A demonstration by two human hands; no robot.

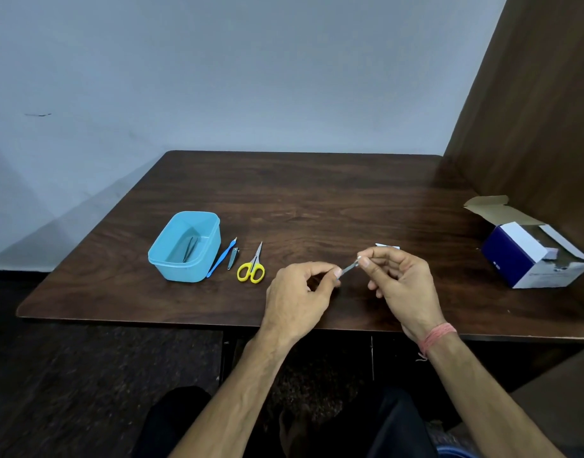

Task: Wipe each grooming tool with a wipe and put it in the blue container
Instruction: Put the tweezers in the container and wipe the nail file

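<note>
My left hand (pixel 300 292) and my right hand (pixel 399 279) together pinch a small metal grooming tool (pixel 349 268) above the table's front middle, one hand at each end. A bit of white wipe (pixel 388 246) shows just behind my right fingers. The blue container (pixel 184 246) stands at the left with a dark tweezer-like tool (pixel 189 249) inside. Right of it lie a blue-handled tool (pixel 221 257), a small nail clipper (pixel 233 258) and yellow-handled scissors (pixel 252 267).
An open blue-and-white cardboard box (pixel 531 256) sits at the table's right, by a brown wooden panel (pixel 531 127). The dark wooden table (pixel 300 200) abuts a pale wall behind. My knees show below the front edge.
</note>
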